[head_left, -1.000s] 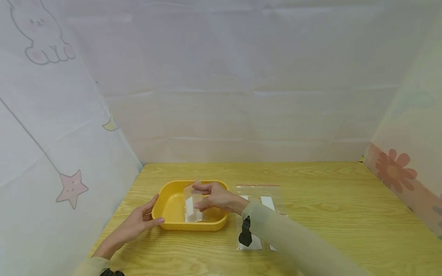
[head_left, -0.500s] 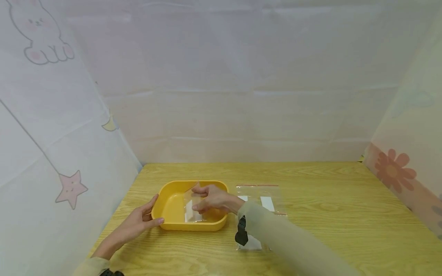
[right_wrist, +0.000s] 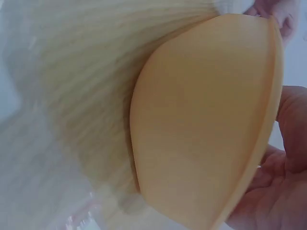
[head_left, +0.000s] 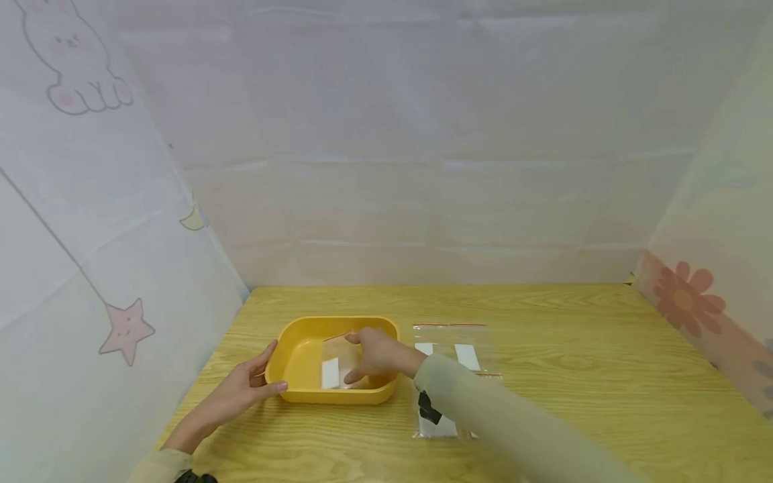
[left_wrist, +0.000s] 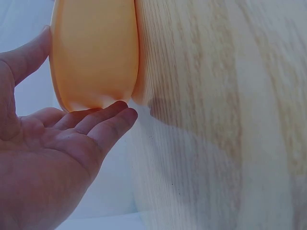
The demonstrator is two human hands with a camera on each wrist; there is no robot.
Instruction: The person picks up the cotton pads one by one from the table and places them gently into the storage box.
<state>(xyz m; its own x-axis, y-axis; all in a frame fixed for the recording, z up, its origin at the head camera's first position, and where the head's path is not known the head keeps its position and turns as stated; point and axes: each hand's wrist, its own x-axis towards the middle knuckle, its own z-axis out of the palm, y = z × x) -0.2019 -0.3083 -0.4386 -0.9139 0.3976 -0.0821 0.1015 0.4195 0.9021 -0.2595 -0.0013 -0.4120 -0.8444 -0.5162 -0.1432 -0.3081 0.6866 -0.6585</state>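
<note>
**One bag in the yellow tray, the others on the desk**

Through my remote cameras I see a yellow, rounded rectangular plastic tray [head_left: 335, 397] on a wood-grain desk [head_left: 574, 355]. In it lies a clear plastic bag [head_left: 335, 365] with a red seal line and a white rectangle, from the tray's middle toward its right part. The left hand [head_left: 240, 388] holds the tray's left end, the thumb at the rim and the other fingers against the outer wall. The right hand [head_left: 382, 352] is over the tray's right part, its fingers well spread from the thumb, gripping nothing; whether they touch the bag, I cannot tell. Just right of the tray, similar clear bags [head_left: 467, 355] lie flat, partly hidden by the pale sleeve [head_left: 495, 409].
</note>
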